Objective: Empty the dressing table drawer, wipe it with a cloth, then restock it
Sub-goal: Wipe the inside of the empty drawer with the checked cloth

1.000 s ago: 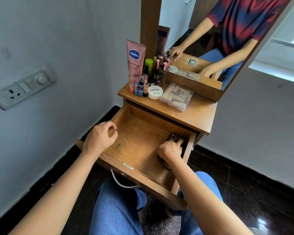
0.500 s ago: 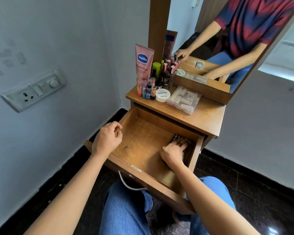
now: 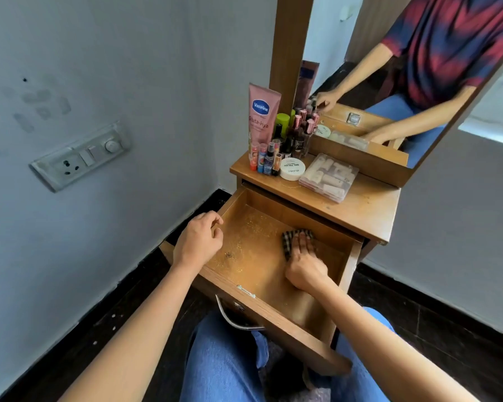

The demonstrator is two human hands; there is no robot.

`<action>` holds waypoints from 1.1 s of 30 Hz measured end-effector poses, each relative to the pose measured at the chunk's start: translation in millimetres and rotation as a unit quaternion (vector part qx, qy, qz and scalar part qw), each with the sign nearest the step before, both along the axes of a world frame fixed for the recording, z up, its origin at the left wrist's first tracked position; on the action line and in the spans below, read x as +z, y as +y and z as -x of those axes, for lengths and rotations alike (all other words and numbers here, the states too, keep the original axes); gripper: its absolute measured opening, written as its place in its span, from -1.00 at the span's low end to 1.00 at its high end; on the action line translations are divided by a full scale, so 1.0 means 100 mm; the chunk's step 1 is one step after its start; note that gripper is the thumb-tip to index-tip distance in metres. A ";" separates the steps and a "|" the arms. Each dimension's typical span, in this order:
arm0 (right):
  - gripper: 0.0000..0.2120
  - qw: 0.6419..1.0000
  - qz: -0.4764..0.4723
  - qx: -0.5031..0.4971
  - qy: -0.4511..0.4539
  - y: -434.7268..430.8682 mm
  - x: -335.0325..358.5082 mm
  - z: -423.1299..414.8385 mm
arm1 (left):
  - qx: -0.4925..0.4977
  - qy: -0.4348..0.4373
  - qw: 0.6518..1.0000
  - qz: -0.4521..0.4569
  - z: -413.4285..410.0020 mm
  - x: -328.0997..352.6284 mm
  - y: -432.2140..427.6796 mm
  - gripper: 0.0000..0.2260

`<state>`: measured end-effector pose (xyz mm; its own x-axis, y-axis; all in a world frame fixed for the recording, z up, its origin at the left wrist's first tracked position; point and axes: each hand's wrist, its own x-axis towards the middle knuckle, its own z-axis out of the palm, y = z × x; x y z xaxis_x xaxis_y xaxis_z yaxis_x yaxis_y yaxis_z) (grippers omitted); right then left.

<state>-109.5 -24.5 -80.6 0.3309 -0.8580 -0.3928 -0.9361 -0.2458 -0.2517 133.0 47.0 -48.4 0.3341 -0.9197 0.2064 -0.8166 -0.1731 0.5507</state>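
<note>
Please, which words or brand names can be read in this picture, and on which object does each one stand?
"Vaseline": pink tube, in the blue badge.
"Gluta-Hya": same tube, below the badge.
"NAIL POLISH": lid of the white round tub; the smaller print under it is blurred.
Labels on the small bottles: too small to read.

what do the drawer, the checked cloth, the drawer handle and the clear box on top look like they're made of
Drawer: wood or wood-look laminate, satin brown; grain lines show on its walls. Cloth: soft woven fabric, dark-and-light check, creased. Handle: probably metal, a thin curved bar with silvery shine. Box: clear rigid plastic, most likely; its contents show through.
</note>
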 end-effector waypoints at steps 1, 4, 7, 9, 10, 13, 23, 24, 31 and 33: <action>-0.33 1.000 0.002 0.007 0.005 -0.01 0.00 0.06 | -0.001 -0.001 1.000 0.000 0.00 0.00 0.00 -0.88; -0.33 0.999 0.001 0.040 -0.007 -0.07 0.00 0.03 | -0.001 0.000 1.000 0.000 -0.01 0.00 -0.02 -0.87; -0.34 0.997 0.024 0.075 -0.018 -0.11 0.00 -0.05 | -0.001 -0.006 1.000 -0.009 0.00 0.01 -0.01 -0.86; -0.35 0.994 0.035 0.098 -0.023 -0.14 0.00 -0.10 | 0.002 -0.013 1.000 -0.016 0.00 0.02 0.00 -0.85; -0.36 0.993 0.036 0.111 -0.023 -0.17 0.01 -0.14 | 0.003 -0.019 1.000 -0.018 0.01 0.03 0.00 -0.84; -0.37 0.988 0.035 0.151 -0.017 -0.28 0.03 -0.32 | 0.006 -0.027 0.999 -0.021 0.02 0.05 0.02 -0.84; -0.39 0.967 0.034 0.249 0.032 -0.52 0.21 -0.78 | 0.000 -0.055 0.998 -0.025 0.06 0.10 0.04 -0.84; -0.39 0.966 0.023 0.256 0.031 -0.53 0.22 -0.75 | -0.001 -0.055 0.998 -0.024 0.06 0.10 0.04 -0.85; -0.38 0.962 -0.006 0.262 0.081 -0.43 0.17 -0.02 | 0.007 -0.044 0.999 -0.024 0.05 0.12 0.03 -0.85; -0.39 0.960 0.001 0.262 0.097 -0.37 0.17 0.16 | 0.012 -0.036 0.999 -0.023 0.06 0.11 0.04 -0.83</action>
